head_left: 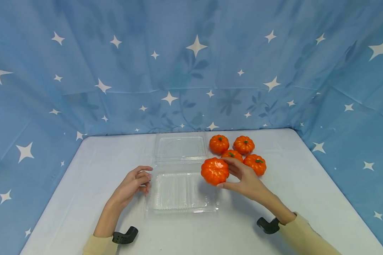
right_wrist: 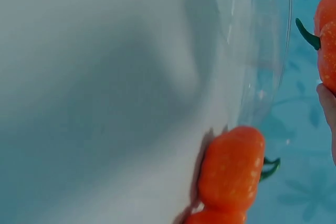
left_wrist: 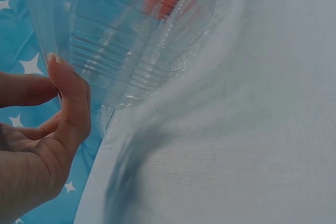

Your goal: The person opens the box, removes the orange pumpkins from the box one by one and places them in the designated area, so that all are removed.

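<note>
My right hand (head_left: 248,181) grips a small orange pumpkin (head_left: 215,171) between thumb and fingers, over the right side of a clear plastic clamshell box (head_left: 182,209). In the right wrist view the held pumpkin (right_wrist: 328,51) has its green stem pointing down toward the table. At the box's left edge is my left hand (head_left: 131,187); in the left wrist view its thumb and a finger pinch the clear rim (left_wrist: 59,90). The box lies open, its lid (head_left: 181,147) folded back away from me. Part of the right hand is outside its wrist view.
Several more orange pumpkins stand at the back right, among them one by the lid (head_left: 218,144) and one farther right (head_left: 255,165). A white cloth covers the table (head_left: 99,156). Behind and beside it hangs a blue curtain (head_left: 178,71) with white stars.
</note>
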The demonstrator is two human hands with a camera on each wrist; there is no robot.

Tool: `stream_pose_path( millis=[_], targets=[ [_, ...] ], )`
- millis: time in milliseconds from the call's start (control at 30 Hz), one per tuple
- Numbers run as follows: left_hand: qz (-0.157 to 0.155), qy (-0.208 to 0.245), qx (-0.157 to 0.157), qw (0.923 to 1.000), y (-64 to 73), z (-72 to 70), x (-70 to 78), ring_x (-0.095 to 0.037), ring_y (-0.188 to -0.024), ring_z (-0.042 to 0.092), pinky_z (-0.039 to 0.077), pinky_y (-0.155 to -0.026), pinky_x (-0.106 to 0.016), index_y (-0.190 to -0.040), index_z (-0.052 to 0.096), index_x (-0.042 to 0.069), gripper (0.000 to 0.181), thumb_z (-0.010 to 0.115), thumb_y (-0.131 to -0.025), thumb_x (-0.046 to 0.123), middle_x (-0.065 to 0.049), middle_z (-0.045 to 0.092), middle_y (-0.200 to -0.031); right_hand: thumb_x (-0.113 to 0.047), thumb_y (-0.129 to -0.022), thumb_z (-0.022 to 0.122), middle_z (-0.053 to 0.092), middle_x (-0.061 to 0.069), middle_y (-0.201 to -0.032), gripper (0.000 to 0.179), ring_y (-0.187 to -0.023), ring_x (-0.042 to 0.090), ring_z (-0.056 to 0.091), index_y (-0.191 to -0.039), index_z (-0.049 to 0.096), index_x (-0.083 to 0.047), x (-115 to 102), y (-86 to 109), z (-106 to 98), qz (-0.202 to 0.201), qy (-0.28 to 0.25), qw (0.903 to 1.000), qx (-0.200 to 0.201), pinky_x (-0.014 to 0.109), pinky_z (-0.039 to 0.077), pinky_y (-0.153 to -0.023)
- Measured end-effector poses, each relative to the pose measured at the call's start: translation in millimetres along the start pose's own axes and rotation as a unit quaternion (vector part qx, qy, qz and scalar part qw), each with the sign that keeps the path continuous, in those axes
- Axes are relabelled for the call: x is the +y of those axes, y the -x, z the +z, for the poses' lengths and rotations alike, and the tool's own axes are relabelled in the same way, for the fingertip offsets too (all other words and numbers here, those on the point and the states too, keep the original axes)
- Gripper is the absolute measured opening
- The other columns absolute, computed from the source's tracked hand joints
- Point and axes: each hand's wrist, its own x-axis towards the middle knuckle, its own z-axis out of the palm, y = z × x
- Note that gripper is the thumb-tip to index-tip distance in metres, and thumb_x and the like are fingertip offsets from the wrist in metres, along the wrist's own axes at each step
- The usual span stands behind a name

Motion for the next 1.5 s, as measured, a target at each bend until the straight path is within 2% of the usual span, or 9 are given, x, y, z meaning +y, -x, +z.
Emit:
stream_pose_path(
  millis=[133, 300, 633, 833, 1167, 1500],
  targets=[
    [0.0, -0.002, 0.0, 1.0, -0.5, 0.3, -0.8, -0.015, -0.067, 0.057, 0.053, -0.059, -0.031, -0.145, 0.038, -0.007, 0.046, 0.053, -0.104, 0.007, -0.011, 0.058, -0.089, -0.022, -0.082, 0.088, 0.052, 0.018, -0.149, 0.08, -0.137, 0.04, 0.054, -0.148, 0.046, -0.004, 5.9, 6.2, -10.2, 0.021, 0.001, 0.9997, 0.015, 0.051, 0.046, -0.107],
    [0.001, -0.004, -0.004, 1.0, -1.3, 0.0, -0.9, -0.016, -0.067, 0.057, 0.053, -0.059, -0.031, -0.146, 0.038, -0.007, 0.046, 0.053, -0.104, 0.008, -0.013, 0.059, -0.091, -0.021, -0.082, 0.088, 0.051, 0.022, -0.149, 0.081, -0.138, 0.041, 0.053, -0.146, 0.045, 0.001, 16.0, 12.1, -18.1, 0.038, 0.01, 0.9988, 0.03, 0.044, 0.045, -0.108],
    [0.004, 0.001, -0.011, 0.9999, -3.2, 1.5, 2.0, -0.016, -0.067, 0.057, 0.054, -0.06, -0.031, -0.146, 0.038, -0.007, 0.046, 0.052, -0.105, 0.008, -0.012, 0.058, -0.089, -0.026, -0.083, 0.088, 0.053, 0.025, -0.145, 0.077, -0.135, 0.043, 0.055, -0.142, 0.046, 0.002, 35.2, 26.1, -24.8, 0.06, 0.061, 0.9949, 0.054, 0.047, 0.049, -0.104],
    [0.003, 0.003, -0.014, 0.9999, -2.4, 1.4, 0.3, -0.016, -0.067, 0.058, 0.054, -0.06, -0.031, -0.146, 0.037, -0.007, 0.046, 0.052, -0.105, 0.009, -0.012, 0.059, -0.09, -0.029, -0.084, 0.087, 0.052, 0.028, -0.146, 0.079, -0.135, 0.046, 0.054, -0.142, 0.045, 0.004, 42.2, 30.1, -23.3, 0.072, 0.082, 0.9924, 0.057, 0.049, 0.049, -0.103],
    [0.006, 0.014, -0.015, 0.9998, -1.8, -0.2, -0.3, -0.015, -0.067, 0.058, 0.054, -0.058, -0.029, -0.146, 0.035, -0.008, 0.046, 0.05, -0.105, 0.005, -0.011, 0.059, -0.091, -0.023, -0.082, 0.088, 0.05, 0.03, -0.146, 0.079, -0.133, 0.048, 0.054, -0.14, 0.044, 0.005, 51.1, 31.5, -21.3, 0.081, 0.085, 0.9911, 0.062, 0.05, 0.048, -0.104],
    [0.002, 0.011, -0.013, 0.9999, 0.2, -1.3, 0.1, -0.015, -0.066, 0.058, 0.054, -0.058, -0.03, -0.145, 0.035, -0.009, 0.046, 0.051, -0.104, 0.005, -0.009, 0.059, -0.088, -0.032, -0.086, 0.085, 0.045, 0.032, -0.152, 0.084, -0.137, 0.049, 0.05, -0.146, 0.04, 0.007, 50.7, 30.9, -24.7, 0.097, 0.096, 0.9899, 0.039, 0.051, 0.047, -0.105]
  ],
)
